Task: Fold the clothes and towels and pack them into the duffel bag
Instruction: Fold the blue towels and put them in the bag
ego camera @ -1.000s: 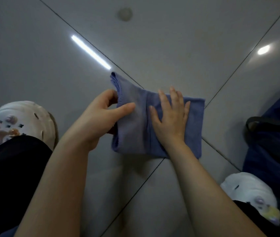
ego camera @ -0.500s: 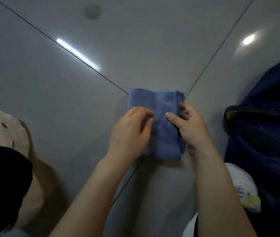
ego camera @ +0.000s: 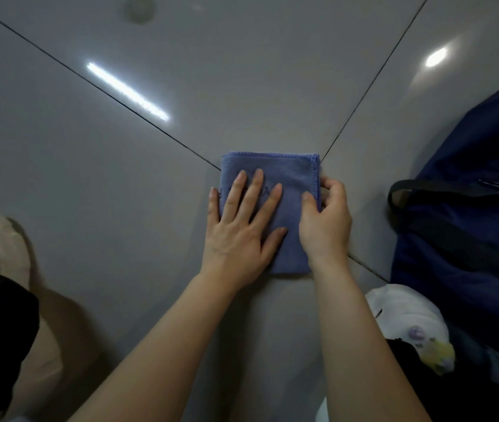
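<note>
Folded blue towel (ego camera: 284,181) is pressed flat by left hand (ego camera: 243,229), edge pinched by right hand (ego camera: 324,222), on glossy grey tiled floor (ego camera: 120,184); navy duffel bag (ego camera: 470,214) is seen right.

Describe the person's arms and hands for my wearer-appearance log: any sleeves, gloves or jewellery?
Both forearms are bare to the frame edge; no sleeves show. The left hand and right hand wear no gloves. No rings, watch or bracelet are visible on the fingers or wrists.
</note>
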`<state>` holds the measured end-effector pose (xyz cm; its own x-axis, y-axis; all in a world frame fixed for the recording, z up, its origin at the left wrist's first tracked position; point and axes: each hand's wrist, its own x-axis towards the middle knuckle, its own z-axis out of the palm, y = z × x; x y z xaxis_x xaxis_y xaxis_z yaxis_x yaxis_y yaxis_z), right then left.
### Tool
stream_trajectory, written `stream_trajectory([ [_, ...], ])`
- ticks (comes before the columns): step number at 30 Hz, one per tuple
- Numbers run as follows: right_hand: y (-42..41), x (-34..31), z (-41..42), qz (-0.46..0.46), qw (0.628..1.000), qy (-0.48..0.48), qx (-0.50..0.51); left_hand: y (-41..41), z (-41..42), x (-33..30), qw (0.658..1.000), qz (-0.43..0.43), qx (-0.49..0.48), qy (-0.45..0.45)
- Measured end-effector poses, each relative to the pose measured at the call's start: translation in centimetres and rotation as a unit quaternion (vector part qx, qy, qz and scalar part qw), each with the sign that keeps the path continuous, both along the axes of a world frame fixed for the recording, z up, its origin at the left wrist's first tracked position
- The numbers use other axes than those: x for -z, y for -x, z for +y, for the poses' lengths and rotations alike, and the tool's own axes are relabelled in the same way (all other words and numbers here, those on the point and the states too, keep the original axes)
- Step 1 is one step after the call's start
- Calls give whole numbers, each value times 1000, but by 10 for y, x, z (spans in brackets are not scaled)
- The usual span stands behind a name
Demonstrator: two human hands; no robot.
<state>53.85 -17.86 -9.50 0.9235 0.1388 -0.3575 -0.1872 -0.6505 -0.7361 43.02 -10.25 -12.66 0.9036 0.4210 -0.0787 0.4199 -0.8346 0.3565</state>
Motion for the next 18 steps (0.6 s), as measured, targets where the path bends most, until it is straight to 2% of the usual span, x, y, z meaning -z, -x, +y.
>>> stream_trajectory([
  [2, 3, -2, 0, -38, 999, 6, -8, 0, 1, 0, 1000, 1, 1, -7],
  [5, 13, -7, -3, -225, 971, 45, -72, -2, 0, -1, 1000, 5, -9, 14],
  [6, 17, -5, -5, -283, 953, 52, -99, -5, 0, -5, 999, -12, -25, 45],
  [8, 24, 4, -8, -341, 927, 52, -149, -6, 5, -16, 981, -101, -79, 144],
  [9, 27, 11, -8, -346, 922, 52, -168, -5, 10, -21, 965, -156, -112, 176],
  [11, 33, 26, -9, -339, 914, 68, -211, 4, 20, -27, 939, -207, -181, 206],
  [14, 41, 36, -8, -322, 909, 123, -236, 17, 30, -29, 890, -199, -261, 316],
  [18, 41, 39, -5, -323, 909, 135, -226, 22, 30, -28, 866, -146, -251, 406],
])
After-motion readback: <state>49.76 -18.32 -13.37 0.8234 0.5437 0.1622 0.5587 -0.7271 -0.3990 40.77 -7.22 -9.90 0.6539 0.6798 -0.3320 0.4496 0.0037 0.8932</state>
